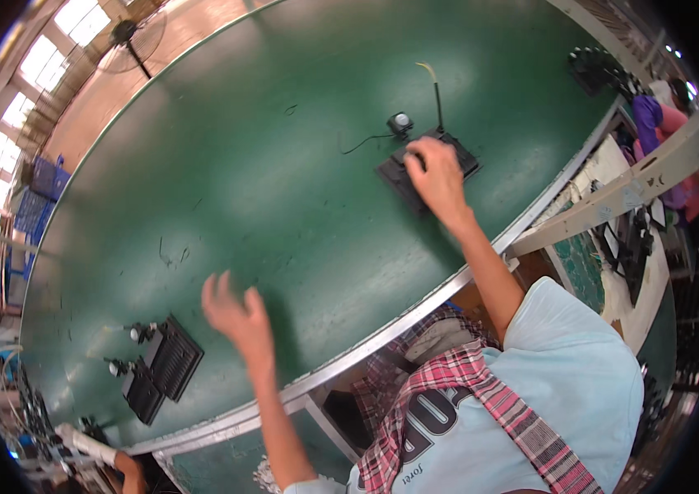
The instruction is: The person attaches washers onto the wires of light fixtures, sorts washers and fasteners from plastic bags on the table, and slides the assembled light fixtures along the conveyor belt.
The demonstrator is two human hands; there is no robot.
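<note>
On the green table lies a flat black floodlight (pixel 405 183), with a small round-lensed sensor head (pixel 400 123) at its far side. A black cable (pixel 439 105) with a yellow end sticks out from it toward the far side. My right hand (pixel 438 177) is closed over the top of this floodlight, fingers curled, hiding part of it. My left hand (pixel 238 314) is held above the table, well to the left. Its fingers are spread and somewhat blurred, and it holds nothing.
Two more black floodlights with ribbed backs (pixel 175 359) lie at the left. Black parts (pixel 592 70) sit at the far right. A metal rim (pixel 382 336) edges the table before me. A pale beam (pixel 613 193) stands at right. Another person's sleeved arm (pixel 90 445) shows lower left.
</note>
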